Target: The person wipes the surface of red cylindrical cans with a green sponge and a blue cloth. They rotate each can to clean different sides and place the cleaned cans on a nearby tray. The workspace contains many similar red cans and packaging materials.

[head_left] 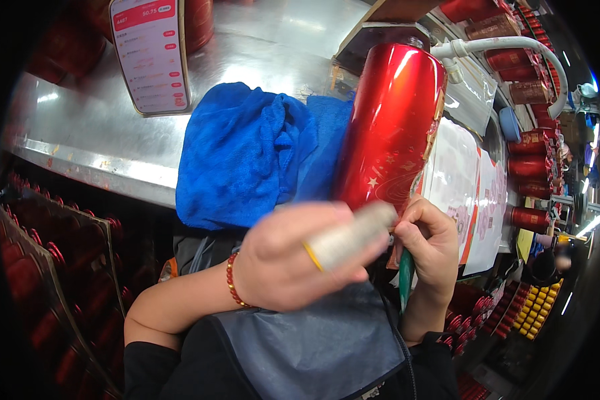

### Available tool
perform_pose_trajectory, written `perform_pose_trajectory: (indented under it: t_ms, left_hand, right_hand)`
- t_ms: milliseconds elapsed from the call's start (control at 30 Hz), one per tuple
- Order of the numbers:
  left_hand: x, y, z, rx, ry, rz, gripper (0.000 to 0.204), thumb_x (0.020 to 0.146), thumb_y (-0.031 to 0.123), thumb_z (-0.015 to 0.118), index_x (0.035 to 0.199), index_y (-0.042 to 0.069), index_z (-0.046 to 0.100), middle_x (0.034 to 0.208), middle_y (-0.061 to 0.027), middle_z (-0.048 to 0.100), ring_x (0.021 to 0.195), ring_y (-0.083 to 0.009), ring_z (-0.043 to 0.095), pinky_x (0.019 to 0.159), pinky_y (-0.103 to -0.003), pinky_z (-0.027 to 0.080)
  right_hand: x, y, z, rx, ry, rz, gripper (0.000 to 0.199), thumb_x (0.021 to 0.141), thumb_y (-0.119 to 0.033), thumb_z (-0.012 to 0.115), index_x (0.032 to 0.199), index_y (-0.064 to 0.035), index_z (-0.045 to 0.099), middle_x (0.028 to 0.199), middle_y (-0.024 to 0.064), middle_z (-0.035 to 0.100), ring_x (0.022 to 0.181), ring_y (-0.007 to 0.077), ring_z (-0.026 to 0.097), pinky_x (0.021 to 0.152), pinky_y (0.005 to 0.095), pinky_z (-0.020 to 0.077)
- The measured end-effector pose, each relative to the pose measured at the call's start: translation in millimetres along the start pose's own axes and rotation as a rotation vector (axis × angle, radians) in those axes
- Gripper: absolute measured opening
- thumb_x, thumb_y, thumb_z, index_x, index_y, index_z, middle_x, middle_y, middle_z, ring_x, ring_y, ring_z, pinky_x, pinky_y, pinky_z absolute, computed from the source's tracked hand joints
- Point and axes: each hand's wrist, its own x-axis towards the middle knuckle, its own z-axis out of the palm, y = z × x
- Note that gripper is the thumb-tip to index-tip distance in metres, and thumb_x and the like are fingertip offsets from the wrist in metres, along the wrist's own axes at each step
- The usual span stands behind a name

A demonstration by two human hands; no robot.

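A shiny red metal cylinder (393, 120), printed with gold stars and curved lines, leans across the bench in front of me. My right hand (428, 233) is beside its lower end, thumb and forefinger pinched together. From that hand a slim, tapered green tool (405, 273) points down. My left hand (293, 257), with a beaded bracelet at the wrist, is smeared by motion just below the cylinder. A whitish sleeve-like piece (350, 239) with a yellow edge is at its fingers; blur hides whether it is worn or held. A bunched blue cloth (240, 160) lies left of the cylinder.
A phone (152, 60) with a lit screen stands on the metal bench (100, 127) at the back left. Plastic-covered sheets (457, 187) lie right of the cylinder, near a white curved pipe (507, 44). Dark racks of red pieces (53, 267) stand lower left; red cylinders (530, 163) line the right.
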Motion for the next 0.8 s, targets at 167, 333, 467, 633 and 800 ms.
perform_pose_trajectory:
  t_ms: [167,333,467,633,800]
  left_hand:
    - [-3,-1,9,0.037,-0.013,0.162,0.028,0.082,0.009,0.077,0.109,0.0,0.078,0.125,-0.0142,0.07,0.117,-0.0284,0.064,0.094,-0.037,0.061]
    - [-4,-3,-3,0.024,-0.038,0.081,0.025,0.082,0.006,0.078,0.107,-0.001,0.078,0.118,-0.0148,0.073,0.109,-0.0291,0.069,0.087,-0.034,0.062]
    - [-12,-2,-9,-0.048,-0.044,-0.074,0.034,0.083,0.001,0.074,0.117,-0.003,0.073,0.118,-0.0179,0.073,0.104,-0.0316,0.07,0.084,-0.036,0.061]
    - [-17,-7,-12,-0.044,-0.071,-0.174,0.038,0.083,0.006,0.076,0.119,-0.003,0.072,0.12,-0.0194,0.072,0.102,-0.0332,0.068,0.085,-0.039,0.058]
    - [-6,-5,-5,-0.001,-0.049,0.033,0.03,0.086,0.01,0.076,0.115,0.005,0.076,0.121,-0.0146,0.073,0.111,-0.0302,0.064,0.093,-0.04,0.057]
  right_hand:
    - [-1,1,-2,-0.016,0.01,0.008,0.015,0.093,-0.001,0.074,0.085,0.0013,0.061,0.089,0.0036,0.059,0.079,0.0086,0.054,0.07,0.0225,0.0416]
    - [1,1,-2,-0.03,0.0,-0.003,0.017,0.093,-0.002,0.075,0.085,0.0011,0.061,0.088,0.0038,0.059,0.079,0.0092,0.053,0.071,0.023,0.042]
    - [2,2,-4,-0.015,-0.01,-0.005,0.017,0.092,-0.003,0.076,0.084,0.0009,0.061,0.088,0.0038,0.059,0.08,0.0097,0.054,0.072,0.0232,0.0419]
    - [2,-1,-3,-0.06,-0.013,-0.013,0.018,0.091,-0.004,0.077,0.083,0.0008,0.062,0.087,0.0038,0.059,0.08,0.0104,0.055,0.072,0.024,0.0422]
    - [6,-3,0,-0.134,-0.023,-0.087,0.019,0.089,-0.005,0.079,0.081,0.0002,0.063,0.085,0.0035,0.059,0.078,0.011,0.054,0.07,0.0247,0.0415]
